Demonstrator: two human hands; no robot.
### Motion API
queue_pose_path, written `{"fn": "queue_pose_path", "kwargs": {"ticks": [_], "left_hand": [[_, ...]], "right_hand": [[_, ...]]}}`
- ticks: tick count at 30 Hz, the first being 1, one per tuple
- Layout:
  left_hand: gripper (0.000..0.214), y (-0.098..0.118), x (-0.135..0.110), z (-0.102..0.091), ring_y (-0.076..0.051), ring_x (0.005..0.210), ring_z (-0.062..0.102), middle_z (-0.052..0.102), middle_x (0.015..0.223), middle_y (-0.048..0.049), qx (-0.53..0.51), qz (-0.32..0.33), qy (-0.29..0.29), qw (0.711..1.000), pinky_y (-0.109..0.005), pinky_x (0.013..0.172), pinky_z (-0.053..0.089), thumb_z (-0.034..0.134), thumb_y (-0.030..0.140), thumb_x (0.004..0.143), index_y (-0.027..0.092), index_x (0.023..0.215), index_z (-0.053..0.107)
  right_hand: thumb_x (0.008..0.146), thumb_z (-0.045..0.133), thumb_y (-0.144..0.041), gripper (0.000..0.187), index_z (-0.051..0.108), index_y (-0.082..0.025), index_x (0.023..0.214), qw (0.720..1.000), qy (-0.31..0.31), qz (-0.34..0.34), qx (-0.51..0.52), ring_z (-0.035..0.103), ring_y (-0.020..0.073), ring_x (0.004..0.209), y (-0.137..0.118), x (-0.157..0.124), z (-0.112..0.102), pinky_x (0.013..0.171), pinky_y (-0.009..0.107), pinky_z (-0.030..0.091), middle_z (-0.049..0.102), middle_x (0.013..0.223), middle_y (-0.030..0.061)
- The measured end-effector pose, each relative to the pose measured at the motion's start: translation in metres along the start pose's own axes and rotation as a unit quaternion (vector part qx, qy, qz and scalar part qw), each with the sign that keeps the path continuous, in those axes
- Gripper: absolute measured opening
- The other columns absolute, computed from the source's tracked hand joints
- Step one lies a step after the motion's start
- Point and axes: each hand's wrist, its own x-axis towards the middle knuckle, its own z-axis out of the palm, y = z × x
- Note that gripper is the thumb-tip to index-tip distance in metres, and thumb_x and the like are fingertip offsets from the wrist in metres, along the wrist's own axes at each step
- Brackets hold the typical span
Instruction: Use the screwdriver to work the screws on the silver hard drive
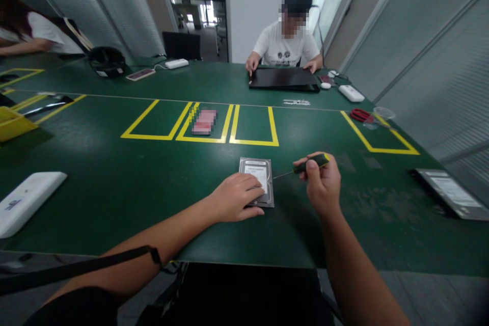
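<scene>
A silver hard drive [269, 194] with a white label lies on the green table in front of me. My left hand [239, 196] rests across its left part, fingers stretched out on the label and the thumb by the near edge. To the right, my right hand [323, 183] is closed around the black and yellow handle of a screwdriver [312, 163]. Its thin shaft points left, and the tip ends close to the drive's right edge; whether it touches cannot be made out. My fingers cover part of the label.
Yellow tape marks [254, 141] lie beyond the drive, with a blurred pink item [204, 122] inside one. At right are another drive-like device [454, 194] and red-handled tool [361, 115]. A white box [28, 204] stands left. Opposite, a person [284, 43] handles a dark panel [284, 78].
</scene>
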Motion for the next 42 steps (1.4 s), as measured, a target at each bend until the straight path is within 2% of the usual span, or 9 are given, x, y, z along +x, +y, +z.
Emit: {"fn": "queue_pose_path", "kwargs": {"ticks": [11,28,33,39,42], "left_hand": [[0.039,-0.005,-0.003,0.008,-0.027,0.109,0.062,0.069,0.114,-0.0127,0.008,0.02,0.041,0.999,-0.045,0.098,0.049,0.053,0.045,0.097,0.015,0.119,0.065],[0.036,-0.005,-0.004,0.009,-0.027,0.112,0.062,0.068,0.116,-0.0119,-0.01,0.011,0.045,0.999,-0.047,0.101,0.047,0.055,0.042,0.096,0.016,0.12,0.064],[0.037,-0.005,-0.004,0.009,-0.027,0.112,0.061,0.068,0.117,-0.0119,-0.014,0.015,0.047,0.999,-0.047,0.102,0.047,0.056,0.042,0.096,0.016,0.121,0.064],[0.037,-0.006,-0.005,0.008,-0.027,0.112,0.061,0.068,0.116,-0.0119,-0.017,0.014,0.047,0.999,-0.047,0.103,0.046,0.056,0.042,0.096,0.015,0.119,0.065],[0.037,-0.006,-0.005,0.009,-0.027,0.112,0.062,0.068,0.116,-0.0122,-0.022,0.013,0.048,0.999,-0.047,0.103,0.047,0.056,0.042,0.096,0.015,0.119,0.065]], "right_hand": [[0.101,0.054,-0.044,0.028,0.049,-0.017,0.107,0.999,-0.028,0.015,-0.014,0.054,0.0099,0.06,0.007,-0.001,0.0,0.056,0.023,0.046,0.067,0.092,0.0063],[0.1,0.053,-0.044,0.028,0.05,-0.017,0.107,0.998,-0.044,0.011,-0.037,0.055,0.0098,0.06,0.007,0.0,0.002,0.056,0.023,0.047,0.068,0.091,0.0062],[0.1,0.052,-0.044,0.029,0.051,-0.017,0.109,0.996,-0.066,0.006,-0.064,0.057,0.0107,0.063,0.006,0.003,0.002,0.059,0.023,0.047,0.068,0.092,0.0061],[0.099,0.053,-0.039,0.023,0.054,-0.017,0.104,0.984,-0.116,-0.03,-0.128,0.06,0.0116,0.067,-0.012,0.014,0.004,0.063,0.023,0.046,0.068,0.086,0.0039],[0.098,0.053,-0.04,0.024,0.057,-0.017,0.102,0.975,-0.147,-0.033,-0.164,0.057,0.0114,0.063,-0.019,0.022,0.005,0.059,0.023,0.042,0.065,0.08,0.0022]]}}
